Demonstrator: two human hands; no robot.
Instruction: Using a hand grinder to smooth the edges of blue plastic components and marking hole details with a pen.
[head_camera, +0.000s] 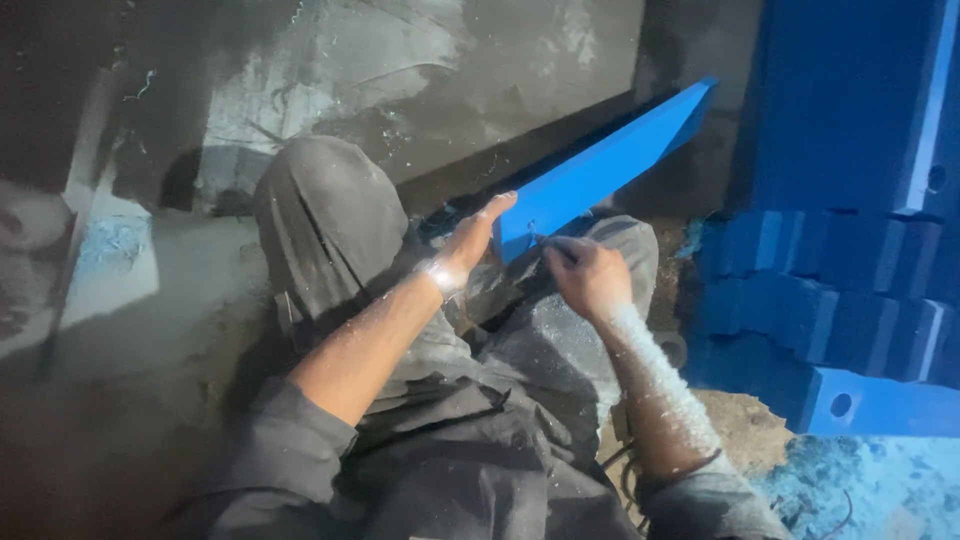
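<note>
A long blue plastic block (610, 165) slants up and to the right above my knees. My left hand (475, 240) grips its near end from the left, thumb along the edge. My right hand (588, 275) is closed just below that same end, fingers pinched at the block's lower corner; a small tool may be in it, but I cannot tell. Both forearms are dusted with pale shavings. My legs in dark grey trousers (330, 220) lie bent beneath the block.
Stacked blue blocks (840, 300) with round holes fill the right side. Blue shavings (870, 490) litter the floor at lower right. A dusty grey wall (420, 70) stands ahead, and a pale slab (110, 270) lies at the left.
</note>
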